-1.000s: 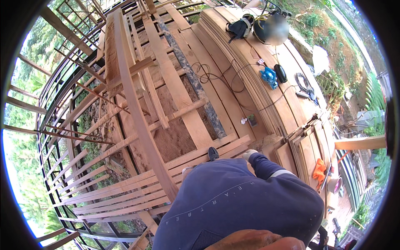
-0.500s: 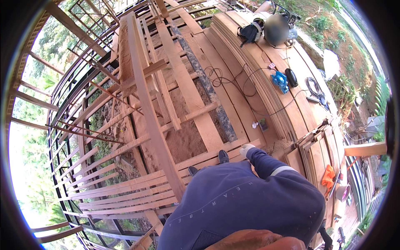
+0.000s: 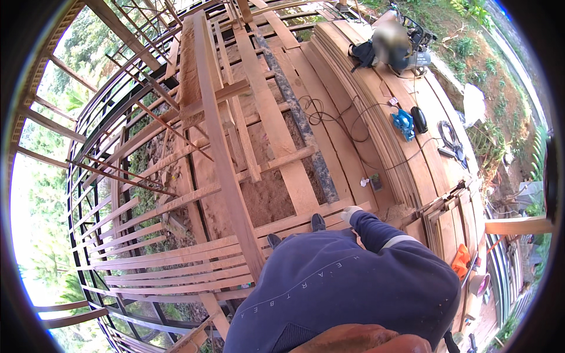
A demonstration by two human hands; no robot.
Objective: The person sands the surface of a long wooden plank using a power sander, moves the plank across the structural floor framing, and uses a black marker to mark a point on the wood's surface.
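My right hand [image 3: 351, 214], in what looks like a pale glove, is held out low in front of my body, near the right end of a thin wooden strip [image 3: 297, 220]. Its fingers look curled into a compact shape; what they hold, if anything, is too small to make out. My left hand does not show; my torso covers that side. Two dark shoes [image 3: 318, 222] stand on or beside the strips. From the strips near my feet, a long darker plank [image 3: 226, 176] runs away across the frame.
At right, stacked boards [image 3: 376, 123] carry a blue power tool [image 3: 404, 125], a black cylindrical item [image 3: 419, 119] and coiled cable [image 3: 449, 135]. Another person [image 3: 391, 47] is at the far right. Gaps open between floor joists at left. An orange cloth [image 3: 461, 261] lies at right.
My view has shifted slightly, so the far boards and tools appear a little lower and to the right. My right hand stays in nearly the same place by the strip.
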